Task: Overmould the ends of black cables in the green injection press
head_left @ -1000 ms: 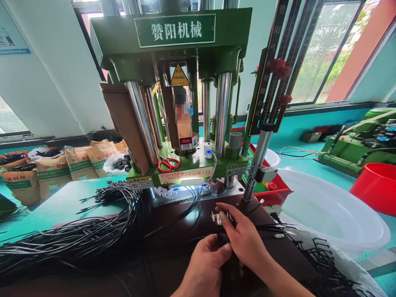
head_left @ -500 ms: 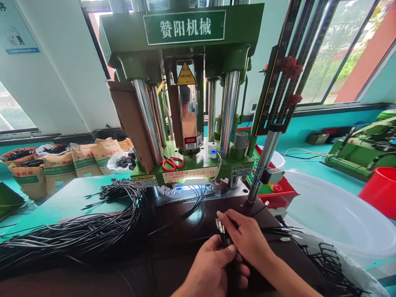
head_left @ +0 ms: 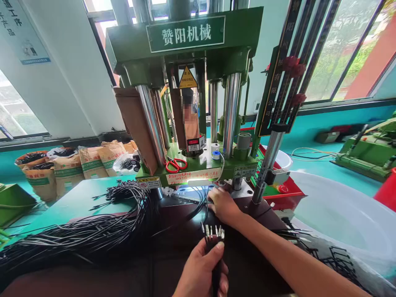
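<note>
In the head view, the left grip (head_left: 206, 264) is clenched around a bundle of black cables (head_left: 214, 247), thumb across the front. Their metal connectors (head_left: 213, 232) stick up just above its thumb and fingertips, fanned out side by side, and the dark lengths run down through the palm. This grip is above the dark worktop (head_left: 182, 231).

The right grip (head_left: 224, 206) is beyond the left one and slightly to its right, apart from the held cables. Its fingers are bent at the front edge of the metal mould plate (head_left: 185, 199), under the green press (head_left: 238, 33); whether they grasp anything is unclear. Just left of its fingertips, thin black leads (head_left: 202, 201) come out of the press and curve down toward the worktop.

Farther left of both grips, a large heap of black cables (head_left: 93, 235) stretches across the worktop. Above and left of the right grip, red-handled scissors (head_left: 176, 166) lie on the press's green base, and a blue-and-white spool (head_left: 215, 155) sits almost straight above that grip. To its right are a red button (head_left: 282, 189) and, farther out, a white tub (head_left: 334, 214).
</note>
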Demonstrator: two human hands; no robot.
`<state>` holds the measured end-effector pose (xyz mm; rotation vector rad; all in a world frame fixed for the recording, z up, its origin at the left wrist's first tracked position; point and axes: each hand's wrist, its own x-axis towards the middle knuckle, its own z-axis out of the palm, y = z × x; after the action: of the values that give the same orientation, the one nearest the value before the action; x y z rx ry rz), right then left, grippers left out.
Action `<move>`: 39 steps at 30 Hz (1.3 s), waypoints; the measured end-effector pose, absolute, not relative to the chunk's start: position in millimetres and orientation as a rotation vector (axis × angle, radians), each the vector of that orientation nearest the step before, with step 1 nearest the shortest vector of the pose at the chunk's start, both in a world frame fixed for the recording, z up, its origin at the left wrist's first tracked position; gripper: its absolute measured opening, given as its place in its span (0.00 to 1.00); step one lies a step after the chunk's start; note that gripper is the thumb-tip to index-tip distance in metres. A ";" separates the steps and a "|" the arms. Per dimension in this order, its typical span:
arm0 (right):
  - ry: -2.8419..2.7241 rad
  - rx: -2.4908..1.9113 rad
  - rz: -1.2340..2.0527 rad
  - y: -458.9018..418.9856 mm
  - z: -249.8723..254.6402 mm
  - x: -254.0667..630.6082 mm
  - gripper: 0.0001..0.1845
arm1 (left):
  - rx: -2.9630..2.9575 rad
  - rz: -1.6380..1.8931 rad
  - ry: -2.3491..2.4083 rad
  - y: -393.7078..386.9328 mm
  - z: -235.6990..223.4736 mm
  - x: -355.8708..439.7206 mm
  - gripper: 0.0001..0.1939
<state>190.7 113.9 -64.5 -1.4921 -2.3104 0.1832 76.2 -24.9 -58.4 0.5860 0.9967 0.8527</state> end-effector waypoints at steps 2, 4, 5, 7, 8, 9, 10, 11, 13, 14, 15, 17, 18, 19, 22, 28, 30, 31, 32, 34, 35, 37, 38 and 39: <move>-2.348 -1.533 0.185 98.0 -55.6 202.5 0.09 | 0.573 0.836 1.001 -26.7 -57.3 73.6 0.16; -2.381 -1.594 0.197 82.6 -41.0 221.6 0.13 | 0.570 0.847 0.974 -27.8 -56.7 71.6 0.17; -2.396 -1.620 0.233 75.2 -32.6 233.0 0.15 | 0.576 0.866 0.952 -27.9 -56.8 70.9 0.18; -2.404 -1.606 0.471 59.3 -17.8 256.5 0.19 | 0.593 0.902 0.919 -27.0 -57.8 70.0 0.19; -2.350 -1.577 0.672 50.2 -13.4 267.1 0.21 | 0.600 0.912 0.912 -26.3 -58.6 69.9 0.20; -2.236 -1.564 0.890 40.3 -12.1 276.1 0.23 | 0.606 0.909 0.909 -25.4 -59.4 70.0 0.20; -2.059 -1.583 1.084 29.5 -14.2 283.0 0.25 | 0.612 0.899 0.912 -24.5 -60.1 70.4 0.21; -1.851 -1.621 1.227 18.2 -19.5 287.5 0.25 | 0.625 0.888 0.918 -23.8 -60.4 71.1 0.22; -1.501 -1.599 1.396 -3.8 -36.8 288.9 0.29 | 0.667 0.868 0.946 -23.1 -60.3 73.5 0.23; -1.374 -1.539 1.430 -13.4 -46.6 285.9 0.32 | 0.689 0.851 0.960 -23.1 -59.9 75.1 0.23; -1.259 -1.463 1.457 -21.4 -55.7 280.8 0.34 | 0.710 0.832 0.974 -23.2 -59.4 77.0 0.24; -1.058 -1.338 1.461 -31.3 -68.2 266.4 0.35 | 0.729 0.799 1.003 -23.4 -58.5 81.2 0.24; -0.986 -1.291 1.460 -33.0 -71.1 258.4 0.34 | 0.733 0.784 1.020 -23.4 -58.2 83.2 0.24; -0.942 -1.255 1.455 -32.7 -71.8 251.0 0.33 | 0.743 0.773 1.037 -23.4 -58.1 85.1 0.24; -0.930 -1.172 1.445 -25.6 -68.0 236.1 0.30 | 0.805 0.738 1.080 -22.7 -58.4 89.3 0.24; -0.964 -1.164 1.387 -19.1 -69.2 232.0 0.29 | 0.926 0.709 1.150 -23.9 -60.5 91.4 0.20; -0.969 -1.179 1.379 -19.9 -70.6 232.0 0.29 | 0.941 0.692 1.146 -24.5 -60.7 91.0 0.18; -0.971 -1.186 1.376 -20.3 -70.8 231.9 0.29 | 0.948 0.683 1.147 -24.6 -60.6 90.9 0.18; -0.973 -1.188 1.374 -20.5 -70.7 231.8 0.29 | 0.955 0.676 1.147 -24.7 -60.2 91.0 0.17; -0.978 -1.193 1.369 -20.5 -69.8 231.5 0.29 | 0.963 0.668 1.141 -24.5 -59.2 91.3 0.16; -0.984 -1.198 1.365 -20.4 -69.3 231.4 0.29 | 0.969 0.663 1.137 -24.3 -58.5 91.6 0.16; -1.002 -1.211 1.352 -20.3 -68.6 231.4 0.30 | 0.982 0.655 1.132 -24.1 -57.3 92.1 0.16; -1.014 -1.219 1.346 -20.4 -68.4 231.5 0.30 | 0.984 0.653 1.136 -23.9 -56.7 92.2 0.16; -1.029 -1.227 1.340 -20.8 -68.3 231.6 0.29 | 0.983 0.652 1.141 -23.8 -56.2 92.3 0.16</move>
<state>231.6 -20.8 -68.3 -1.2273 -1.0286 1.3402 92.3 -23.8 -56.2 0.9833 1.1412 0.6515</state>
